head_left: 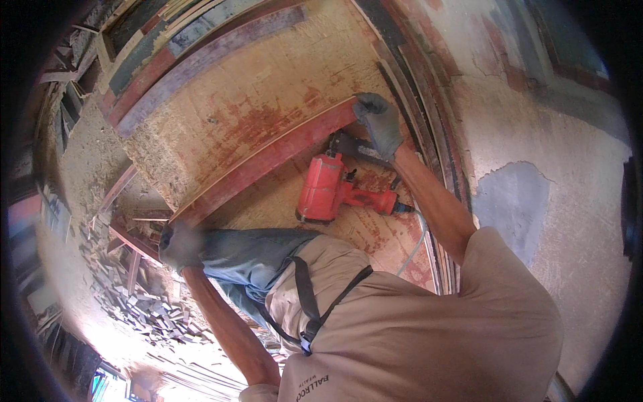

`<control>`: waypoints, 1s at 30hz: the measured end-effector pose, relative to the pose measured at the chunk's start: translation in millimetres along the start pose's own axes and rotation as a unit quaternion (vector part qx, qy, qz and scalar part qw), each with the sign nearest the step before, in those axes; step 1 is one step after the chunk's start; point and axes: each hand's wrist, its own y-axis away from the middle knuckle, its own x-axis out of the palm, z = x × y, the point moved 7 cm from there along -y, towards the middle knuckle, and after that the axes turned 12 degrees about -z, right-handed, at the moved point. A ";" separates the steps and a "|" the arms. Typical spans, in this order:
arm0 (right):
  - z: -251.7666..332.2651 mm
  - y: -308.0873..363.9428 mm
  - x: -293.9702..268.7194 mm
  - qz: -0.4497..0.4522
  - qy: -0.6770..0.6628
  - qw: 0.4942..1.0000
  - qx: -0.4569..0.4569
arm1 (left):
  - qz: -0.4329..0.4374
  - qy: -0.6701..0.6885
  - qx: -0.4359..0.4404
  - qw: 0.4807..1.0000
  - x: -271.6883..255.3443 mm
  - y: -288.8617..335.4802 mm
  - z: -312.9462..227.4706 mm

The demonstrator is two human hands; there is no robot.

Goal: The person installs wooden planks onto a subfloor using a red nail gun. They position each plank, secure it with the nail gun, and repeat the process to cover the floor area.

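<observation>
A long, narrow wooden strip [268, 157] with a reddish face lies slantwise across the worktable [221, 127]. My gloved right hand [380, 124] is closed over its far right end. At the near left end, by the table's edge, my gloved left hand [179, 246] is closed round the strip, somewhat smeared by motion. A red pneumatic nail gun [323, 189] rests on the table between the strip and my body, close below my right hand. From its rear fitting a thin air hose [416, 244] runs down toward me.
Several painted wooden strips [207, 63] lie stacked along the table's far side. More long strips [418, 100] line its right edge beside a patchy plastered wall [562, 154]. Offcuts [151, 308] heap on the floor at the left, near a wooden frame [134, 251].
</observation>
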 end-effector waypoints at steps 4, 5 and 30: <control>-2.5 -0.6 1.0 0.002 0.006 1.000 -0.004 | -0.011 0.052 -0.046 0.998 -2.6 -3.6 7.5; -3.1 -0.9 0.4 0.000 0.007 1.000 -0.001 | -0.008 0.037 -0.052 0.998 -0.8 -0.6 5.1; 9.7 -11.6 4.4 -0.007 0.159 0.984 -0.080 | -0.005 -0.200 0.309 0.930 -0.9 -18.5 5.2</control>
